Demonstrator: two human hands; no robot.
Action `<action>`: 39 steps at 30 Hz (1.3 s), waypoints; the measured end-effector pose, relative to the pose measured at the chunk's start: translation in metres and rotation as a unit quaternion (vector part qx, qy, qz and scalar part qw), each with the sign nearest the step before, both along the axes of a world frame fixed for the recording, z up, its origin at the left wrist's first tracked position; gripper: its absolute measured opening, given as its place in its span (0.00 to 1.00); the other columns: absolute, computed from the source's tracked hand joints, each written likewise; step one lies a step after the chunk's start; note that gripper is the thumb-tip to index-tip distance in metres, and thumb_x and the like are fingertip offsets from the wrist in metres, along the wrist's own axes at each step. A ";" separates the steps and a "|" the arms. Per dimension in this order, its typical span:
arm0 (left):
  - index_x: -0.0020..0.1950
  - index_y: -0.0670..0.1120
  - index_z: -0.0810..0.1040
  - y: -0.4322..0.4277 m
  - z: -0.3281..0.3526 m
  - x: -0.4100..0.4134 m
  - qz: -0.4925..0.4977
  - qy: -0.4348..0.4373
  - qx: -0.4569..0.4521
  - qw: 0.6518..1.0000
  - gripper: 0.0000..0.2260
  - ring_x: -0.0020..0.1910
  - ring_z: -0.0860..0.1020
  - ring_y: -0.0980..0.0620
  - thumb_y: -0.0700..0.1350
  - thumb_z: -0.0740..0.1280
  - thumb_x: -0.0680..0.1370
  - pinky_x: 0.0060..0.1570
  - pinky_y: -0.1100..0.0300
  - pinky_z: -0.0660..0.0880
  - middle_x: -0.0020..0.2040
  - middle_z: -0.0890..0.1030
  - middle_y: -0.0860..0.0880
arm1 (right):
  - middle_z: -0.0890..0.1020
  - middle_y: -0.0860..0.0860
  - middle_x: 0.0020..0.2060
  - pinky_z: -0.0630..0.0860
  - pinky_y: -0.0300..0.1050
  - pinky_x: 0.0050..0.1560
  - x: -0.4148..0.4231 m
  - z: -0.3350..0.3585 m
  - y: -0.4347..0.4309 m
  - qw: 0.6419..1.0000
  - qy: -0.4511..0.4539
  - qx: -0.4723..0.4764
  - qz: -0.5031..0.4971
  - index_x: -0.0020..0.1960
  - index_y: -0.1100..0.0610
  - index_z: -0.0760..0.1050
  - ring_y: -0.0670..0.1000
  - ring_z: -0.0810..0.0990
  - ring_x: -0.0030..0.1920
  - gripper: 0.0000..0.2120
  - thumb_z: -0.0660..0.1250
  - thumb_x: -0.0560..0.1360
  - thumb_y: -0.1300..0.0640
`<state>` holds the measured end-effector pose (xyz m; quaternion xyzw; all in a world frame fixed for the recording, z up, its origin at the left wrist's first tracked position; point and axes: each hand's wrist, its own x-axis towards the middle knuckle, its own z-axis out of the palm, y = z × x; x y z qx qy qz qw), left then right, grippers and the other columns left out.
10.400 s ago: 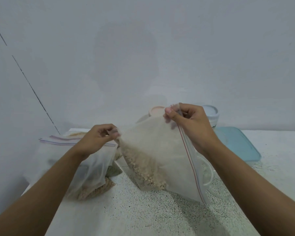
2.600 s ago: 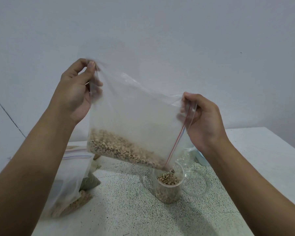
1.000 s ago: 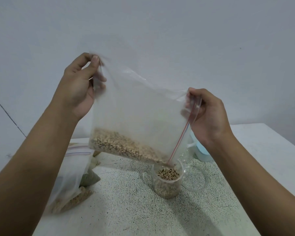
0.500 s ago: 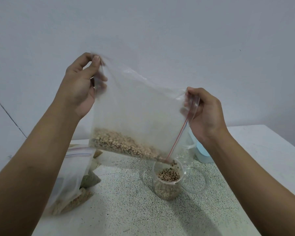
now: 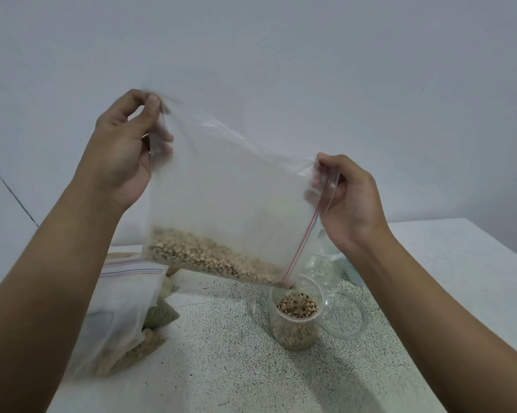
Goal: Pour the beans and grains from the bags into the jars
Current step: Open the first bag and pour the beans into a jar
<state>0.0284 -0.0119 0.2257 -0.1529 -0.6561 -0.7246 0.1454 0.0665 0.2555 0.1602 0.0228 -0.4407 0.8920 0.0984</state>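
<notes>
A clear zip bag (image 5: 230, 198) of pale beans hangs tilted above the table. My left hand (image 5: 123, 150) pinches its raised bottom corner high on the left. My right hand (image 5: 346, 201) pinches the zipper edge lower on the right. The bag's open corner points down into a small clear jar (image 5: 296, 320), and beans (image 5: 215, 257) slide along the bag's lower edge into it. The jar stands upright and is nearly full of beans.
Other zip bags (image 5: 123, 299) of beans and grains lie at the table's left. A clear lid (image 5: 348, 315) lies right of the jar, a second clear jar (image 5: 323, 266) stands behind it, and a pale blue object shows behind my right wrist. The speckled table (image 5: 221, 368) ends at the right.
Over ten seconds the bag went from held low near the table to lifted and tilted over the jar. In the last second the hands barely moved and the jar's bean level rose slightly.
</notes>
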 end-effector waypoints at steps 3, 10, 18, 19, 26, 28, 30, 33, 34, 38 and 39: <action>0.43 0.54 0.79 -0.002 0.000 0.002 0.002 0.000 0.002 1.000 0.10 0.35 0.75 0.55 0.48 0.65 0.83 0.38 0.62 0.71 0.31 0.77 0.53 | 0.79 0.48 0.32 0.70 0.41 0.37 0.003 0.000 -0.001 1.000 -0.001 -0.012 0.014 0.33 0.53 0.81 0.46 0.75 0.31 0.14 0.68 0.76 0.62; 0.46 0.52 0.77 -0.003 0.001 0.006 -0.007 0.007 -0.011 1.000 0.07 0.35 0.74 0.54 0.48 0.65 0.84 0.38 0.61 0.70 0.32 0.76 0.52 | 0.79 0.48 0.32 0.70 0.41 0.37 0.010 -0.002 0.001 0.999 -0.006 -0.025 0.023 0.34 0.53 0.81 0.45 0.76 0.31 0.13 0.68 0.76 0.62; 0.46 0.51 0.77 0.004 -0.001 0.009 -0.026 0.011 -0.011 1.000 0.07 0.36 0.73 0.53 0.48 0.65 0.84 0.38 0.61 0.71 0.32 0.76 0.51 | 0.79 0.47 0.32 0.71 0.39 0.37 0.016 -0.005 0.011 0.999 -0.007 -0.029 0.014 0.32 0.52 0.81 0.44 0.75 0.32 0.15 0.67 0.76 0.62; 0.46 0.51 0.77 0.006 -0.001 0.009 -0.029 0.012 -0.011 0.999 0.07 0.36 0.73 0.53 0.47 0.65 0.84 0.38 0.61 0.71 0.32 0.76 0.51 | 0.79 0.47 0.32 0.71 0.39 0.37 0.016 -0.005 0.012 1.000 -0.007 -0.027 0.012 0.32 0.52 0.81 0.44 0.75 0.32 0.15 0.67 0.76 0.62; 0.45 0.52 0.78 0.015 -0.004 0.005 -0.040 0.011 -0.013 0.999 0.08 0.35 0.74 0.53 0.47 0.65 0.84 0.39 0.62 0.71 0.32 0.77 0.51 | 0.78 0.47 0.32 0.70 0.40 0.37 0.014 -0.009 0.020 1.000 -0.012 -0.024 -0.007 0.34 0.54 0.80 0.45 0.75 0.32 0.12 0.67 0.76 0.62; 0.43 0.53 0.79 0.017 -0.004 0.004 -0.041 0.010 -0.015 0.999 0.09 0.35 0.74 0.53 0.47 0.65 0.84 0.39 0.61 0.71 0.33 0.77 0.51 | 0.78 0.48 0.32 0.70 0.39 0.37 0.012 -0.010 0.021 1.000 -0.011 -0.023 -0.013 0.35 0.54 0.79 0.45 0.75 0.32 0.11 0.68 0.76 0.62; 0.42 0.54 0.79 0.018 -0.004 0.003 -0.040 0.008 -0.017 0.999 0.10 0.36 0.73 0.53 0.47 0.66 0.83 0.40 0.61 0.71 0.34 0.77 0.50 | 0.78 0.48 0.33 0.71 0.40 0.36 0.010 -0.011 0.021 1.000 -0.011 -0.021 -0.020 0.36 0.55 0.79 0.46 0.75 0.32 0.10 0.68 0.76 0.62; 0.42 0.54 0.79 0.019 -0.003 0.000 -0.035 0.006 -0.018 0.999 0.10 0.35 0.74 0.54 0.47 0.66 0.83 0.40 0.61 0.70 0.35 0.77 0.51 | 0.78 0.48 0.33 0.71 0.40 0.35 0.006 -0.010 0.021 1.000 -0.009 -0.013 -0.025 0.35 0.54 0.79 0.46 0.76 0.32 0.11 0.68 0.76 0.62; 0.42 0.54 0.79 0.019 -0.003 0.000 -0.034 0.006 -0.016 0.999 0.10 0.35 0.74 0.54 0.47 0.66 0.83 0.40 0.61 0.70 0.34 0.77 0.51 | 0.78 0.48 0.33 0.71 0.39 0.35 0.005 -0.009 0.021 1.000 -0.010 -0.010 -0.026 0.35 0.54 0.79 0.45 0.76 0.32 0.12 0.68 0.76 0.62; 0.43 0.53 0.79 0.017 -0.002 -0.003 -0.030 0.008 -0.019 0.999 0.10 0.35 0.75 0.54 0.47 0.65 0.84 0.40 0.61 0.71 0.32 0.77 0.52 | 0.79 0.48 0.32 0.71 0.40 0.34 -0.001 -0.007 0.019 0.999 -0.015 -0.008 -0.030 0.34 0.54 0.79 0.45 0.76 0.31 0.12 0.68 0.76 0.62; 0.43 0.53 0.78 0.017 -0.001 -0.003 -0.027 0.009 -0.021 0.999 0.09 0.35 0.75 0.54 0.47 0.65 0.84 0.39 0.62 0.71 0.32 0.77 0.52 | 0.78 0.48 0.32 0.71 0.40 0.34 -0.002 -0.007 0.018 0.999 -0.015 -0.007 -0.031 0.35 0.54 0.79 0.46 0.76 0.30 0.11 0.68 0.76 0.62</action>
